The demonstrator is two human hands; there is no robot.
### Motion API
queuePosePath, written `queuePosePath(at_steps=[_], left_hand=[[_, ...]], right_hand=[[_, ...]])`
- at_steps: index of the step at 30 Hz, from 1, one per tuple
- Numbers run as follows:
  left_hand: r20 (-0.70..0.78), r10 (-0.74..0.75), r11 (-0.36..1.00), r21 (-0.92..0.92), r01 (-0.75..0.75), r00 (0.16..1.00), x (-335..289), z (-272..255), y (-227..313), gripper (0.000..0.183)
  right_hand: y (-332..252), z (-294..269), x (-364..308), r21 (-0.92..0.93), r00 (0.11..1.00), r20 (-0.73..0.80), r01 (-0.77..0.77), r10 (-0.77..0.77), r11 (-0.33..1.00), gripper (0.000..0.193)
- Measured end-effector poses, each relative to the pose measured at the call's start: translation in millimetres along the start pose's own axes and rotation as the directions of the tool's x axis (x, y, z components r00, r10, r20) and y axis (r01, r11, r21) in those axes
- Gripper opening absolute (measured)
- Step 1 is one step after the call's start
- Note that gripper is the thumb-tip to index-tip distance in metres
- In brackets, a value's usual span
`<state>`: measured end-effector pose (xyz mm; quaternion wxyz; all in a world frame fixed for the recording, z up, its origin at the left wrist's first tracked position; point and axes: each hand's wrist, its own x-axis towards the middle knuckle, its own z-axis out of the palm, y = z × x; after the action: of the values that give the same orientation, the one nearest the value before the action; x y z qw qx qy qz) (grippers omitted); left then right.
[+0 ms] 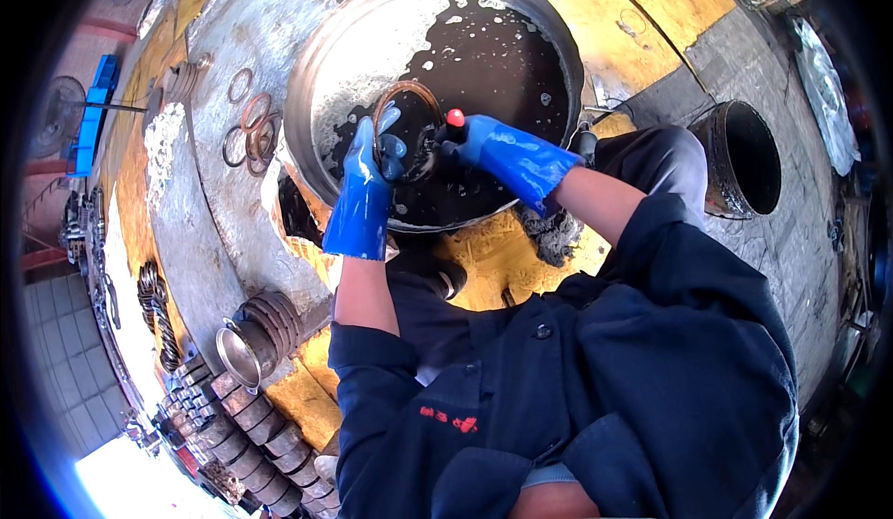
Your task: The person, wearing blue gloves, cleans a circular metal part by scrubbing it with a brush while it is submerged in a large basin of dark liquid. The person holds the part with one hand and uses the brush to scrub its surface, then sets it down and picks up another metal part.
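Both my hands wear long blue rubber gloves and are over a large round metal basin [299, 82] holding dark liquid with white foam. My left hand [366, 170] grips a rusty brown metal ring [407, 86] at its left side, tilted up above the liquid. Closed at the ring's right side, my right hand [488, 147] holds a black-handled tool [455, 119] with a red end. Its working end lies low against the ring and is too dark to make out.
Several loose rings [257, 114] lie on the floor left of the basin. A black bucket [744, 161] stands at the right. Stacked ribbed metal parts [270, 319] and rows of cylindrical blocks [256, 426] are at the lower left. A dark rag [556, 240] lies near the basin.
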<state>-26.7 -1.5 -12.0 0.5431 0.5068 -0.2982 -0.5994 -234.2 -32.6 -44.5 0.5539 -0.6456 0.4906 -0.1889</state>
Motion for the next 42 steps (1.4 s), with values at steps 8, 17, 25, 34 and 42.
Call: queuePosePath(at_steps=[8,17,25,34,42], left_hand=[[0.019,-0.162,0.985,0.072,0.16,0.987,7,-3,-5,0.054],[0.036,-0.169,0.967,0.2,0.159,0.985,-4,28,3,0.054],[0.085,-0.095,0.971,0.226,0.073,0.992,-15,15,10,0.049],[0.053,-0.126,0.963,0.248,0.109,0.991,-8,18,7,0.051],[-0.039,-0.225,0.914,0.337,0.225,0.973,1,28,3,0.039]], right_hand=[[-16,-25,9,-0.826,0.822,-0.036,0.297,-0.569,0.48,0.039],[10,-9,7,-0.308,0.984,-0.143,0.062,-0.111,0.949,0.03],[-30,0,-27,0.713,0.929,0.28,-0.37,0.242,0.596,0.023],[-17,-1,-16,-0.595,0.982,0.009,0.158,-0.19,0.788,0.03],[-19,-40,-36,-0.627,0.907,-0.269,0.089,-0.323,0.774,0.036]])
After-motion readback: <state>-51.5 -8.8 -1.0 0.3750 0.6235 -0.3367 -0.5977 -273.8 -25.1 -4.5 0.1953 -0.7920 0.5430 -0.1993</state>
